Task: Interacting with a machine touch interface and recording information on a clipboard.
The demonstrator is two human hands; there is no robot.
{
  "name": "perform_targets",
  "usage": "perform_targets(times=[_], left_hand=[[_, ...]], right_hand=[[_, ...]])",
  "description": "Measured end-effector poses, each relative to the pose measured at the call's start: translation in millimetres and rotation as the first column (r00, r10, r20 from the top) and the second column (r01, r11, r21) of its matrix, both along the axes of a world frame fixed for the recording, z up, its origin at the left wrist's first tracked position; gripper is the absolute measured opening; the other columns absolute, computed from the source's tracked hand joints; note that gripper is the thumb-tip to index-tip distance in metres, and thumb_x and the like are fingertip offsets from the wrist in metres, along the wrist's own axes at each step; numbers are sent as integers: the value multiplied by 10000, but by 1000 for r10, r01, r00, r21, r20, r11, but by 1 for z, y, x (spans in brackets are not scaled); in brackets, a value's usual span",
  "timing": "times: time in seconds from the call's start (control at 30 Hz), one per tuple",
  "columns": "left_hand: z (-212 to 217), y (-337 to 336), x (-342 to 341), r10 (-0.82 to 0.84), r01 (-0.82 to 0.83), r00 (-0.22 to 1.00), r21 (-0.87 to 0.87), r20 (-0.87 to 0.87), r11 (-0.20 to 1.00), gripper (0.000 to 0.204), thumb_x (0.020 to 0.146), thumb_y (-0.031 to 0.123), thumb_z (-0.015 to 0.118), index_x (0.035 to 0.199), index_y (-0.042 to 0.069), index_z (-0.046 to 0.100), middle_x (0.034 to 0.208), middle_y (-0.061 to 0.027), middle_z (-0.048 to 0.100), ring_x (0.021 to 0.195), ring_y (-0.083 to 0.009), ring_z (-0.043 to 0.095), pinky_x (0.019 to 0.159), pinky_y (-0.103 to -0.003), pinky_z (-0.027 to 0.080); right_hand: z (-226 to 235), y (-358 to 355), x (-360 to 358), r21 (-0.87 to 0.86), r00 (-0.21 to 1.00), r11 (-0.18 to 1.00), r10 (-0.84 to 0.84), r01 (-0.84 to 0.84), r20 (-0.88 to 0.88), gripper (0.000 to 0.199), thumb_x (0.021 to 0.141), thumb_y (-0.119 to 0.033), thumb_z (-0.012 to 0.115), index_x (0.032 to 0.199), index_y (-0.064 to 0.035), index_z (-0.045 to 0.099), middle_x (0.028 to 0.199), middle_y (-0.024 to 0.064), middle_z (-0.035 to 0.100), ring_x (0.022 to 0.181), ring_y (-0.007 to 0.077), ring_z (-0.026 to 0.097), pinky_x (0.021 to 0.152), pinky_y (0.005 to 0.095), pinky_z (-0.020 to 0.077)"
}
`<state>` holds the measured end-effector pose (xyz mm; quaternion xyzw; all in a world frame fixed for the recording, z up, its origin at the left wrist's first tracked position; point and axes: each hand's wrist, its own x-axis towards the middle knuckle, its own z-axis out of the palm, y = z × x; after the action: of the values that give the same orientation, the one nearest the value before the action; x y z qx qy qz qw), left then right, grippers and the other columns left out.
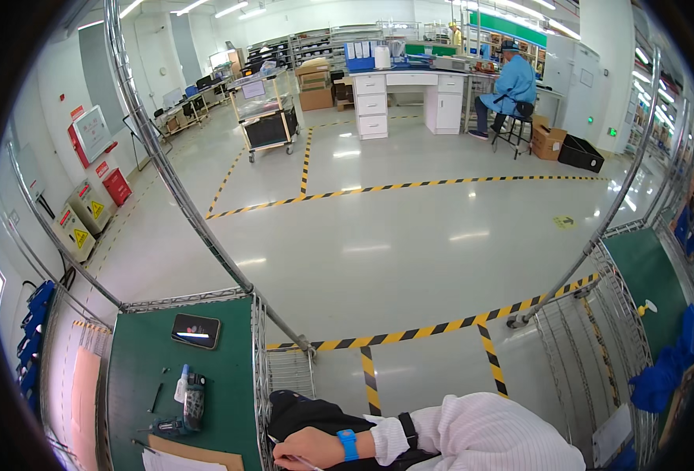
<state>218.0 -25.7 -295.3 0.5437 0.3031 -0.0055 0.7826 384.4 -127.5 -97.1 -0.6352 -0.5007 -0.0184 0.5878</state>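
Note:
My right hand [309, 449] is low in the picture, reaching left from a white ribbed sleeve [496, 436], with a blue wristband [348, 444] and a black strap [408, 430] on the wrist. Its fingers are closed around a thin white stick-like thing [309, 463], whose kind I cannot make out. Dark cloth [304, 408] lies under and behind the hand. Left of it is a green-matted wire shelf [229, 385], with a cordless drill [193, 404], a phone [195, 331] and a sheet of paper on cardboard [178, 461]. My left hand is out of view.
Chrome posts [166, 157] rise from the left shelf. Another green-topped wire rack [637, 267] stands right, with blue cloth [669, 377] on it. Striped tape [418, 333] crosses the floor. Farther off are a wheeled cart [268, 118], a white desk [373, 106] and a seated person in blue [513, 82].

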Motion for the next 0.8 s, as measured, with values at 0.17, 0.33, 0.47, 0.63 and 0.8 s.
perform_targets(times=[0.17,0.33,0.47,0.63,0.8], left_hand=[[-1,0,-3,0,0,1000,-9,0,1000,453,989,287,539,1319,-15,476,1094,-181,583,964,-307,566,862,-439,455],[-3,0,-4,-4,5,1000,-10,7,1000,468,987,292,543,1329,-18,470,1108,-191,585,979,-320,569,870,-450,452],[-4,0,-6,-12,12,1000,-12,8,1000,480,985,297,547,1337,-20,466,1118,-200,586,990,-331,572,877,-460,449],[-6,-1,-12,-14,15,1000,-15,18,1000,496,983,302,551,1347,-23,460,1132,-210,588,1005,-344,576,886,-471,447],[-9,0,-26,-12,12,1000,-18,25,1000,511,981,307,555,1357,-25,455,1145,-220,590,1020,-357,579,894,-483,444]], right_hand=[[1,0,0,-15,1000,1000,5,-6,-3,144,853,-258,719,833,-136,645,609,110,593,519,304,597,474,403,458],[-1,1,1,12,1000,1000,5,-5,16,135,857,-253,717,832,-139,650,605,114,592,513,301,594,465,398,451],[0,0,0,-2,1000,1000,1,-1,22,126,869,-257,711,862,-148,649,614,113,598,514,299,596,465,401,452],[-2,-1,-2,-51,995,997,59,-63,-80,120,879,-183,702,859,-102,614,615,63,569,535,249,582,502,341,463],[-11,5,0,-31,993,996,79,-82,-93,111,874,-189,696,876,-105,624,634,68,593,567,260,605,519,353,473]])
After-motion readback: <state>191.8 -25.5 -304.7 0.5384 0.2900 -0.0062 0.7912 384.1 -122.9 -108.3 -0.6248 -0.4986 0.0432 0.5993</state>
